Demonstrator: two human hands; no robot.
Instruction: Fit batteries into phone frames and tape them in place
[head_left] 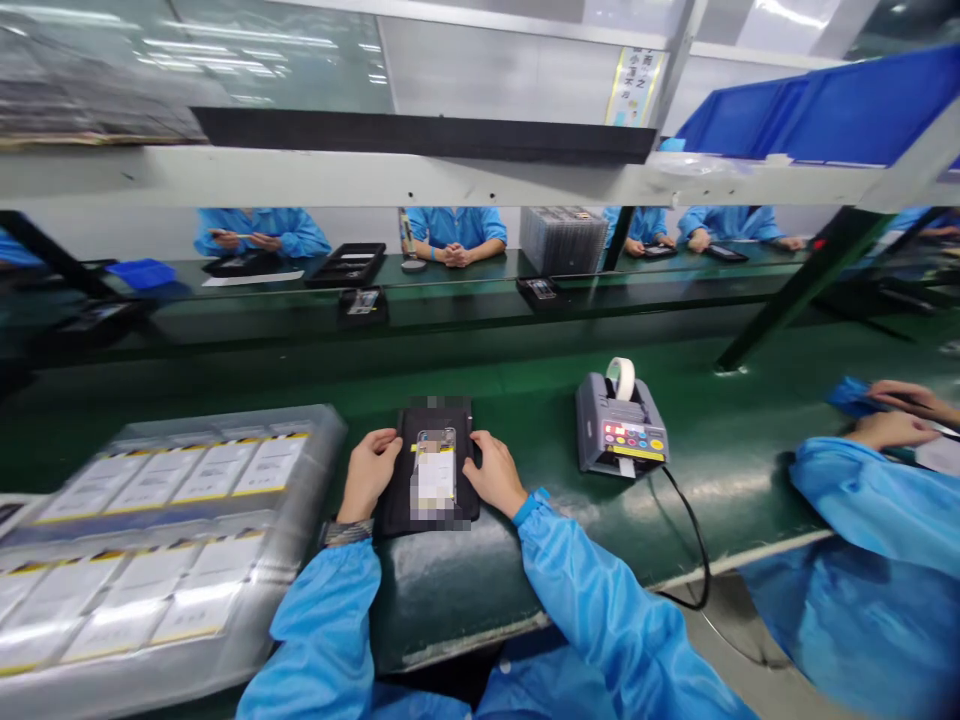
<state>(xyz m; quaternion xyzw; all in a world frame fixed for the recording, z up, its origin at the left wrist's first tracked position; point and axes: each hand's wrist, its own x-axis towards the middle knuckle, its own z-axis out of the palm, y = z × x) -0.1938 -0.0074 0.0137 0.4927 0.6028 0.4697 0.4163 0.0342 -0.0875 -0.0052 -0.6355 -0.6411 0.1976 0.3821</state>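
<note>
A black fixture tray [436, 415] lies on the green bench in front of me, with a phone body and a white battery [435, 472] seated in it. My left hand [367, 474] rests on the tray's left edge with its fingers curled against it. My right hand [495, 472] presses on the tray's right edge, fingers bent onto it. Both wrists come out of blue sleeves.
A clear plastic tray [315, 440] holding several white batteries sits at my left. A grey tape dispenser [621, 430] with a cable stands to the right. A co-worker's sleeve [862, 490] is at far right. Other people sit beyond the conveyor [450, 310].
</note>
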